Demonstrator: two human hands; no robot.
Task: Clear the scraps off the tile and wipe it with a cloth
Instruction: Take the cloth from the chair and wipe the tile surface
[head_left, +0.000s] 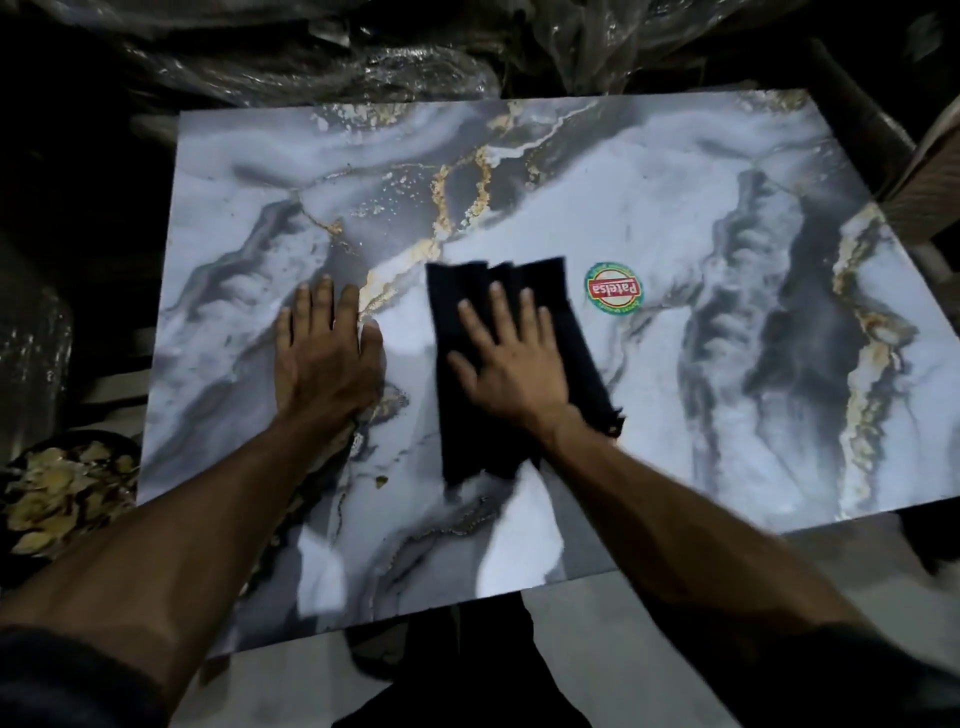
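Fingers of right hand (511, 364) spread flat, pressing folded black cloth (519, 364) onto large glossy grey-white marble-pattern tile (727, 218) w/ gold veins, near centre. Left hand (322, 353) flat on bare tile just beside cloth, fingers straight. Round red-green sticker (613, 289) right of cloth. Pale scraps (62, 493) in dark container off tile's left edge.

Glossy marble-patterned tile (675, 208), matt black cloth (519, 415), shiny crinkled plastic sheeting (363, 57), glossy round sticker (613, 289)

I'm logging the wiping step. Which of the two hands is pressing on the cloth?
The right hand, fingers spread flat on the black cloth. The left hand rests on bare tile beside it.
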